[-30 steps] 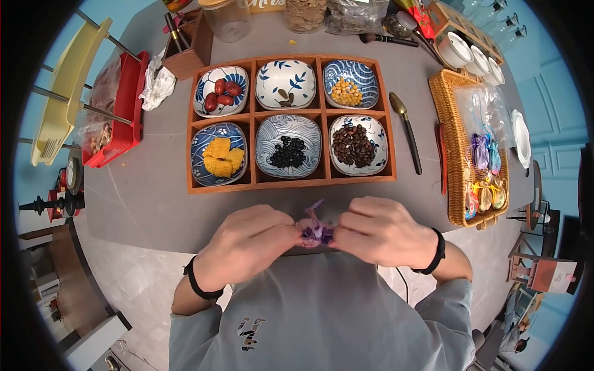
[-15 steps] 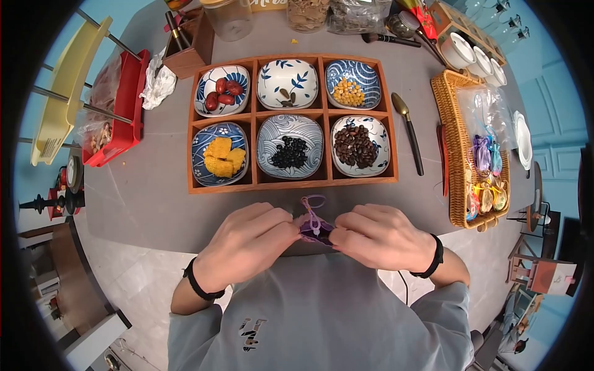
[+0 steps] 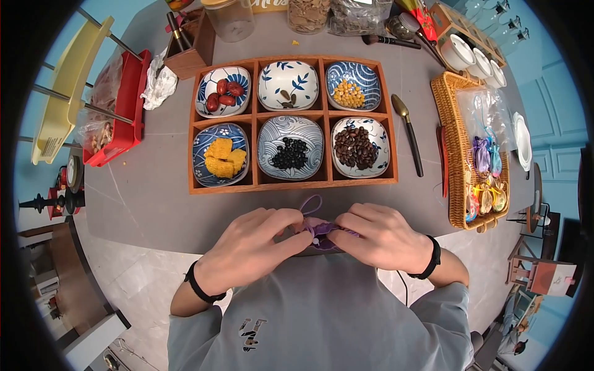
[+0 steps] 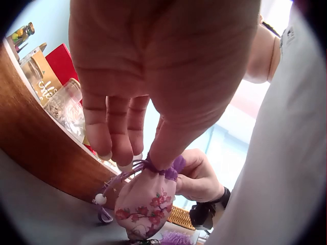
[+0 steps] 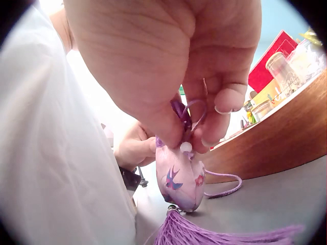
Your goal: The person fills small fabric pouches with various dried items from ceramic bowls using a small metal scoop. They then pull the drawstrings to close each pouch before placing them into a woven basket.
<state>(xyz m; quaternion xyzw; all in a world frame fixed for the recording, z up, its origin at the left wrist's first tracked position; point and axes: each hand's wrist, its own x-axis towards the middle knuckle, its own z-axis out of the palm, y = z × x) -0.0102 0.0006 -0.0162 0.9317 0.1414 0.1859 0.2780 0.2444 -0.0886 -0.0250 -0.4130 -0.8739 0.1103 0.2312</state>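
A small pink pouch [image 4: 145, 204] with printed flowers hangs between both hands at the table's front edge. Its purple mouth [image 3: 324, 237] is partly spread in the head view. The left hand [image 3: 257, 244] pinches one side of the rim with thumb and finger, other fingers bent. On the opposite side, the right hand [image 3: 385, 238] pinches the rim. A purple cord [image 3: 311, 203] loops up beside the left fingers, and a white bead [image 5: 186, 147] sits near the mouth. From the pouch's bottom hangs a purple tassel [image 5: 204, 229]. The pouch's inside is mostly hidden.
A wooden tray [image 3: 291, 184] holds several bowls of dates, seeds, corn, yellow pieces, black beans and brown beans. Right of it lie a spoon [image 3: 408, 136] and a wicker basket [image 3: 456, 210] with small pouches. A red bin [image 3: 127, 139] stands left; jars line the back.
The left fingers have loosened and shifted at the rim, with the index finger raised. The cord loop has moved left, and the pouch mouth has changed shape. The right hand stays nearly still.
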